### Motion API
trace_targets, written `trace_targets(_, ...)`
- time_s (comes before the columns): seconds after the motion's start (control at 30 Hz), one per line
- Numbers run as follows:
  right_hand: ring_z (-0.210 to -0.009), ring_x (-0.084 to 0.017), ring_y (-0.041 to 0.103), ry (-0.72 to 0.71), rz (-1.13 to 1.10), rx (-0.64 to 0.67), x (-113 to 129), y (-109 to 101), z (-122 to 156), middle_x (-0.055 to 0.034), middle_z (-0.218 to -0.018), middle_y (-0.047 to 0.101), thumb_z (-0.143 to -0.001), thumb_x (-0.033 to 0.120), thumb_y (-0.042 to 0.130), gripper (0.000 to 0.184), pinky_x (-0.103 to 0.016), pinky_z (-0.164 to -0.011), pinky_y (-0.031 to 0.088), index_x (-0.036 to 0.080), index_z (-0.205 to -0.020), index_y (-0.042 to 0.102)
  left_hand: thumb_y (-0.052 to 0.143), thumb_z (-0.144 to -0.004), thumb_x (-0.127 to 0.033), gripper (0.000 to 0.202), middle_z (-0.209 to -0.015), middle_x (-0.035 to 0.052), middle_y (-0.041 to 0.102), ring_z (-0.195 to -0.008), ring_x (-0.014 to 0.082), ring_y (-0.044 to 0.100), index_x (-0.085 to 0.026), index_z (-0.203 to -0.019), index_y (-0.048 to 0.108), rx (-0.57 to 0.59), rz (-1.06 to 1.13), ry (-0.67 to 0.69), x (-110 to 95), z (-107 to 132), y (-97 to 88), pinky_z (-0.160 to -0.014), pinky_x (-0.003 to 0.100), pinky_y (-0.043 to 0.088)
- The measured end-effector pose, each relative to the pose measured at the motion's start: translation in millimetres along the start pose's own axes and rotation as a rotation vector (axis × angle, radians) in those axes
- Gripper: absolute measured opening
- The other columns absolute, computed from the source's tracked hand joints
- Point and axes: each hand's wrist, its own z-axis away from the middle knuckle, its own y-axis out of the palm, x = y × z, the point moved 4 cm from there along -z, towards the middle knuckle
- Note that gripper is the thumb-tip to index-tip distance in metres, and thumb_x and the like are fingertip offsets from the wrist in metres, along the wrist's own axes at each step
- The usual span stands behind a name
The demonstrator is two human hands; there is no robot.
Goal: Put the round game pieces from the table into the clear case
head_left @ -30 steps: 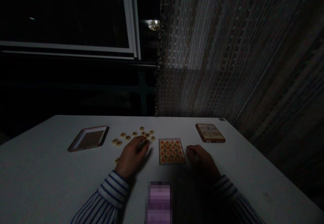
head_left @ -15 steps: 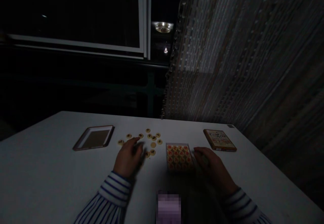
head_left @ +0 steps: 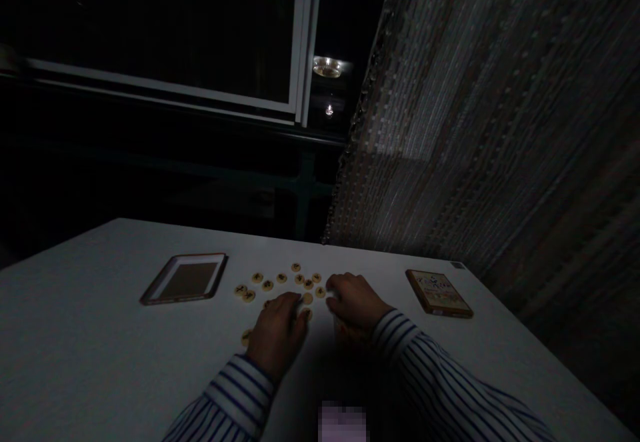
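Note:
Several round wooden xiangqi pieces (head_left: 267, 285) with dark characters lie scattered on the white table (head_left: 100, 335). Above the near ones is my left hand (head_left: 277, 335), palm down, fingers bent and thumb apart; a piece (head_left: 247, 337) shows beside its outer edge and another (head_left: 308, 314) near its thumb. My right hand (head_left: 356, 301) reaches over the box of red-marked pieces (head_left: 347, 335). Its thumb and fingertips are a little apart, close to a piece (head_left: 320, 292) at the right of the scatter. Most of the box is hidden under this hand and sleeve.
A shallow tray-like lid (head_left: 185, 277) lies on the left of the table. On the right is a flat printed box (head_left: 439, 293). Behind the table hang a beaded string curtain (head_left: 425, 129) and a white-framed dark window (head_left: 301, 49). The room is dim.
My right hand has moved left from beside the box to over it, towards the scattered pieces. My left hand has come nearer and to the right, uncovering pieces at the left. The view has shifted slightly.

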Motion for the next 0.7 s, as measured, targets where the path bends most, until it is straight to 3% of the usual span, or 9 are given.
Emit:
trace_targets(0.3, -0.090, -0.023, 0.051, -0.007, 0.088, 0.040, 10.0, 15.4, -19.7, -0.0079, -0.096, 0.060, -0.074, 0.032, 0.045, 0.032, -0.034, -0.072, 0.033, 0.019, -0.103, 0.049, 0.042, -0.080, -0.028, 0.025, -0.098, 0.0100, 0.061, -0.091, 0.0220, 0.056, -0.015, -0.099, 0.053, -0.010, 0.026, 0.021, -3.1, 1.1, 3.1, -0.081, 0.039, 0.044)
trace_targets(0.7, -0.087, -0.022, 0.052, 0.013, 0.115, 0.054, 10.2, 18.5, -23.6, -0.0075, -0.092, 0.060, -0.076, 0.029, 0.043, 0.025, -0.034, -0.071, 0.032, 0.018, -0.097, 0.050, 0.042, -0.079, -0.026, 0.024, -0.096, 0.0091, 0.061, -0.089, 0.0218, 0.056, -0.016, -0.098, 0.053, -0.025, 0.036, 0.032, -1.2, 0.4, 3.8, -0.079, 0.039, 0.045)
